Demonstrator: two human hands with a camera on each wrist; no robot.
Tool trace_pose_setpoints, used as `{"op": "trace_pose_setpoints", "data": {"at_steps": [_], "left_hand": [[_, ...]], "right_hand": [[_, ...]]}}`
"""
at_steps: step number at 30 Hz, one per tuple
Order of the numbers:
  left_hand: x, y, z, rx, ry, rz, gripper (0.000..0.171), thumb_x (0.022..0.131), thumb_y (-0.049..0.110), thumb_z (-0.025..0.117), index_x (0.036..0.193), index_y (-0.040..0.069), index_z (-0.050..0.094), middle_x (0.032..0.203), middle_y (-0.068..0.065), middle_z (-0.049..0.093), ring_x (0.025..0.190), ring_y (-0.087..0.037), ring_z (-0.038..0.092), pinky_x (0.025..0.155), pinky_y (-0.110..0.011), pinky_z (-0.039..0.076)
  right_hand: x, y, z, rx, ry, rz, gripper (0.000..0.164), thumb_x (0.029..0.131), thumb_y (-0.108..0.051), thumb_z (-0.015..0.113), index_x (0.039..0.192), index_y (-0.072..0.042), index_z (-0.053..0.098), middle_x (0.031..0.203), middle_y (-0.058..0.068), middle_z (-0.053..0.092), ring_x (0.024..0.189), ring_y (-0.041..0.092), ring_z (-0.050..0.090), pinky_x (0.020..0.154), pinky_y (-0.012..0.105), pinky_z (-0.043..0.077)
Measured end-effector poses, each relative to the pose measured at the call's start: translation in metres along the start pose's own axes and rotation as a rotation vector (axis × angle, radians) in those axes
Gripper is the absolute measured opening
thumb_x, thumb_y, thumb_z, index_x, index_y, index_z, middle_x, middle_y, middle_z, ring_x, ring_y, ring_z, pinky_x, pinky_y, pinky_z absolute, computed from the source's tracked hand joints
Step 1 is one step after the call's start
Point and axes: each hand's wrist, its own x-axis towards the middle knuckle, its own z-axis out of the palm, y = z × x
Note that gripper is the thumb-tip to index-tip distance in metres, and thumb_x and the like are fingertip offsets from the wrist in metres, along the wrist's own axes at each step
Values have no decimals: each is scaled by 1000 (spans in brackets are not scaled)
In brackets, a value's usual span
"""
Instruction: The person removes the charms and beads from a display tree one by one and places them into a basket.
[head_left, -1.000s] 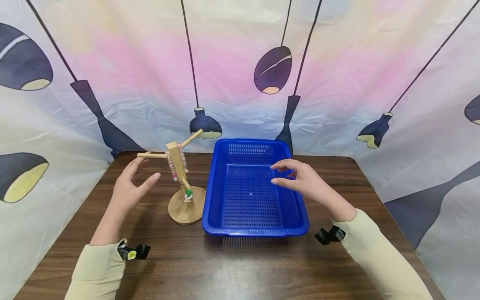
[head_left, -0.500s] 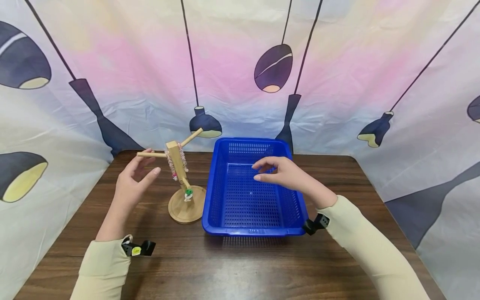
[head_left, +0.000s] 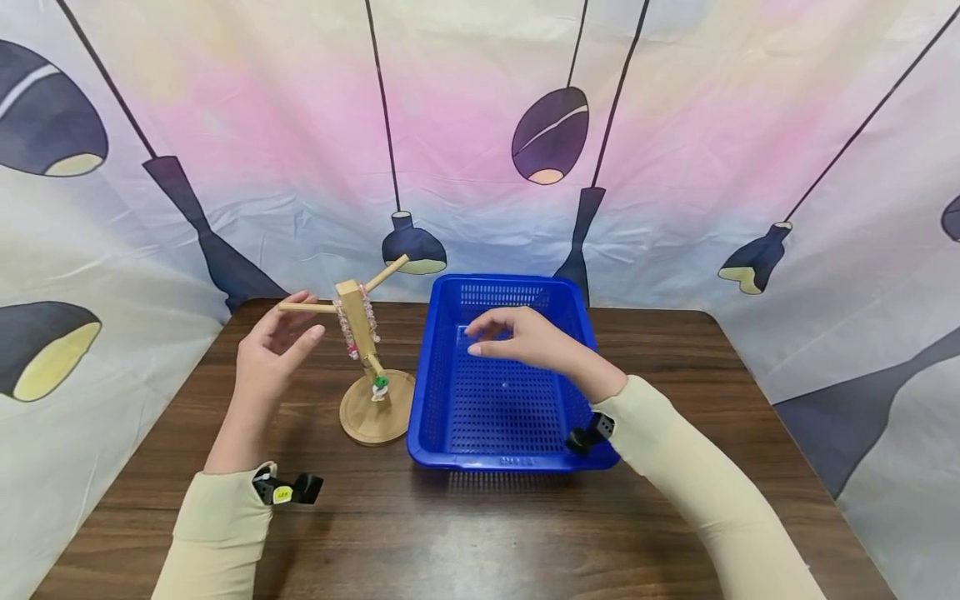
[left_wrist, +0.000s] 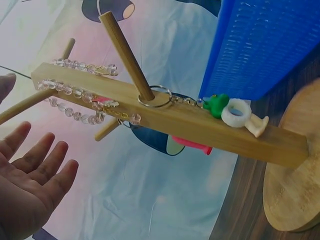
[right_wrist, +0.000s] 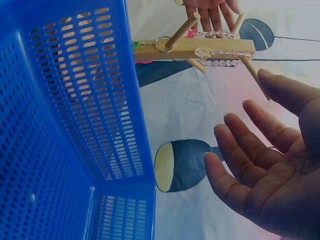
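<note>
L hand (head_left: 264,358) loose, gripped nothing, just beside wooden stand (head_left: 357,321) w/ beaded strands (left_wrist: 70,89) on pegs (left_wrist: 22,107), R hand (head_left: 528,337) relaxed, held nothing, hovered over blue basket (head_left: 513,462), stand stood L of basket

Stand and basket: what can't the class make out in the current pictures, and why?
Pink charm: left wrist view, partly hidden behind the post.
Base: right wrist view, mostly hidden behind the basket.
Lettering on the basket's front rim: head view, too small to read.
Left hand: left wrist view, partly cut off by the left edge.
</note>
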Motion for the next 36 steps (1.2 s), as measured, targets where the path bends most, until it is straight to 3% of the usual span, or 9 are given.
{"op": "trace_pose_setpoints", "data": {"at_steps": [6,14,22,29,36], "left_hand": [[2,0,5,-68,26,8,43,96,-7,62,131,16,65,115,23,72,108,7,67,91,-7,52],[3,0,11,-255,77,-32,39,94,-11,62,129,5,67,111,13,76,103,1,71,88,-8,56],[5,1,17,-307,130,-45,34,95,-11,62,122,6,71,106,10,78,103,-2,72,90,-10,56],[7,0,22,-395,185,-34,30,93,-14,63,113,4,75,99,5,80,98,-4,74,88,-13,59],[7,1,23,-428,209,-36,29,93,-15,62,109,5,76,97,3,80,95,-5,75,86,-14,60]], "right_hand": [[14,-5,10,28,-28,7,33,98,-25,70,127,-8,69,123,10,72,113,24,64,98,37,58],[33,-9,25,94,-39,29,34,99,-23,68,128,-5,68,126,10,72,119,23,65,103,36,57],[49,-11,39,178,-43,80,32,99,-24,70,127,-10,70,126,9,73,118,21,66,99,33,59],[59,-14,51,358,-32,124,30,98,-15,69,125,-1,69,124,19,72,114,28,70,104,45,59],[68,-18,63,421,-33,146,31,99,-13,68,127,2,67,125,21,70,119,31,69,99,35,62]]}}
